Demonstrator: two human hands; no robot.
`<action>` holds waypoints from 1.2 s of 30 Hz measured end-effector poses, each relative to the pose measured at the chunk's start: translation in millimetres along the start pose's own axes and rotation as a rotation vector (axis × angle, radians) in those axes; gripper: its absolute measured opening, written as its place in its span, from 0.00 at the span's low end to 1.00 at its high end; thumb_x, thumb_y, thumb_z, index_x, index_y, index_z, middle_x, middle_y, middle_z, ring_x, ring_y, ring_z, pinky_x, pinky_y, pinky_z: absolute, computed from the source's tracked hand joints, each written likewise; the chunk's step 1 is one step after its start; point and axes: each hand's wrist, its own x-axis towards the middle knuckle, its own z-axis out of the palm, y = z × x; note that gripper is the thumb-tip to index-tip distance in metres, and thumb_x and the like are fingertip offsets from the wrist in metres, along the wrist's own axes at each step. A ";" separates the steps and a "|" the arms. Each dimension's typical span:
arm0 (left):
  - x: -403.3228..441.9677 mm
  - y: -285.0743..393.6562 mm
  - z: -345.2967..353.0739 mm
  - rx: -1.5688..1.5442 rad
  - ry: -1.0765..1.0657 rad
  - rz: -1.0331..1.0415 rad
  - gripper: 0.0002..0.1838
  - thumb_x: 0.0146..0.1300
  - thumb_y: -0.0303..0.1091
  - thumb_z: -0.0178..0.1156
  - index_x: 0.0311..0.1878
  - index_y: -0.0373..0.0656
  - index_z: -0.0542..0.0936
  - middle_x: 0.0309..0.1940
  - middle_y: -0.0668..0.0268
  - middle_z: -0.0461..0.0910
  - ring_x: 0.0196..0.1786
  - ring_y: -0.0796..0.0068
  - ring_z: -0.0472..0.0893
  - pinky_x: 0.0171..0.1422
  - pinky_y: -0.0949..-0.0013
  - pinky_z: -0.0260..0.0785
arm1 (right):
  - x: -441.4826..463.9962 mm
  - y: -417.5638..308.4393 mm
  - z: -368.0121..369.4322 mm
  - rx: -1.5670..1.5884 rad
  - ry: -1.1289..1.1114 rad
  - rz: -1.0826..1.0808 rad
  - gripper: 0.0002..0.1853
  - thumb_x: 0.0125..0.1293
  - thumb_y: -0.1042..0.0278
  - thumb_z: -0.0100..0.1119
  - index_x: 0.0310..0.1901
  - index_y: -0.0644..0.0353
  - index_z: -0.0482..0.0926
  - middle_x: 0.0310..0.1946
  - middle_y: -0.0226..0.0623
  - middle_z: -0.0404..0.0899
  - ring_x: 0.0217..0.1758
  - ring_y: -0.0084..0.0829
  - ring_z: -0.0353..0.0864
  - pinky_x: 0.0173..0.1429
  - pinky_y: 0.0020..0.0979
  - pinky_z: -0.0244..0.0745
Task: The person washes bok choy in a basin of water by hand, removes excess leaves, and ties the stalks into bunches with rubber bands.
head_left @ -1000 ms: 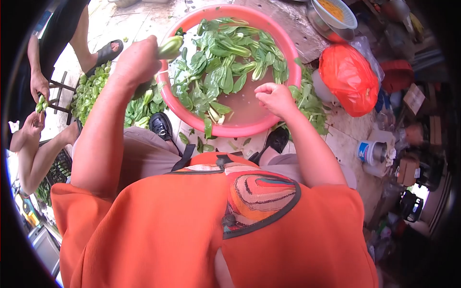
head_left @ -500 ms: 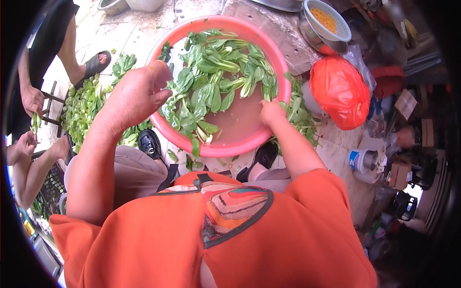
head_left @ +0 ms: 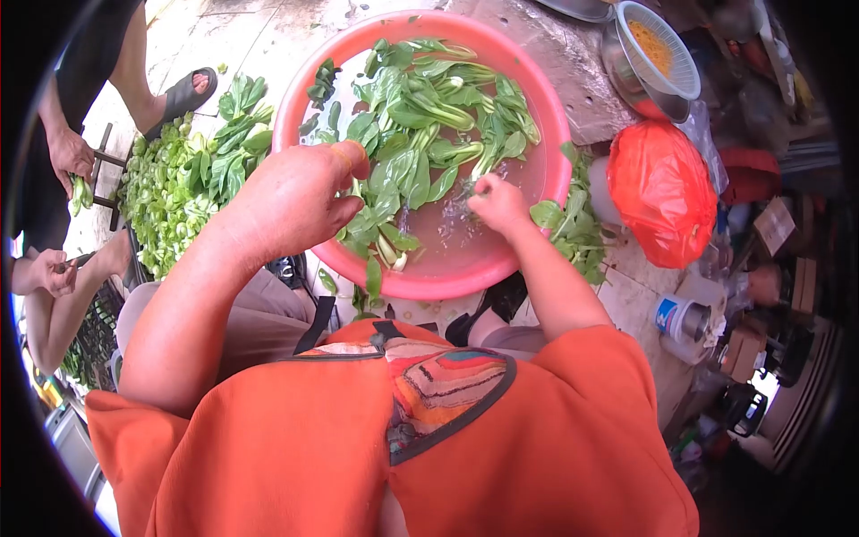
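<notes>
A pink plastic basin (head_left: 559,107) holds murky water and many leafy green vegetables (head_left: 429,107), which look like bok choy. My left hand (head_left: 300,192) is above the basin's near-left rim; its fingers curl, with a gap between them and the thumb, and no held thing shows. My right hand (head_left: 498,204) is over the water on the right side, fingers drawn together at the stems of the greens. Splashes show around its fingertips, and whatever is in them is too small to make out. Some leaves hang over the near rim.
More greens (head_left: 165,192) are heaped left of the basin, others (head_left: 582,215) on the right. Another person's hand (head_left: 70,154) holds a stalk at far left. A red plastic bag (head_left: 662,192) and a strainer bowl (head_left: 684,76) with orange-yellow bits stand at right.
My left hand has shifted right, over the basin's near-left edge. My right hand has moved from the rim to the water, which now splashes. The view has tilted slightly.
</notes>
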 end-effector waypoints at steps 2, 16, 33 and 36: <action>-1.1 1.0 -0.3 0.005 -0.010 -0.001 0.14 0.55 0.29 0.65 0.45 0.40 0.75 0.38 0.58 0.83 0.43 0.59 0.84 0.46 0.60 0.76 | -2.8 5.1 4.3 -0.046 0.026 0.050 0.15 0.50 0.57 0.63 0.39 0.52 0.78 0.37 0.42 0.83 0.43 0.42 0.83 0.50 0.42 0.75; -8.4 -8.7 35.7 0.062 -0.089 0.035 0.23 0.51 0.31 0.68 0.52 0.41 0.75 0.44 0.54 0.81 0.50 0.54 0.81 0.55 0.59 0.73 | -44.7 -52.1 19.9 0.526 -0.277 -0.067 0.09 0.53 0.61 0.66 0.28 0.57 0.80 0.22 0.30 0.79 0.24 0.24 0.78 0.29 0.29 0.75; 3.1 -25.1 51.1 -1.506 -0.135 -0.094 0.23 0.67 0.48 0.53 0.56 0.39 0.76 0.49 0.61 0.81 0.51 0.70 0.80 0.63 0.65 0.67 | -136.0 -127.4 -81.3 0.995 -0.310 -0.170 0.14 0.67 0.64 0.57 0.50 0.63 0.77 0.30 0.34 0.79 0.17 0.15 0.68 0.19 0.15 0.60; 2.5 -20.8 50.2 -1.687 -0.163 -0.100 0.22 0.68 0.47 0.52 0.54 0.38 0.77 0.46 0.59 0.82 0.51 0.67 0.81 0.62 0.60 0.70 | -134.1 -126.8 -74.9 1.022 -0.309 -0.157 0.14 0.66 0.66 0.59 0.50 0.63 0.78 0.29 0.32 0.78 0.17 0.15 0.68 0.19 0.15 0.60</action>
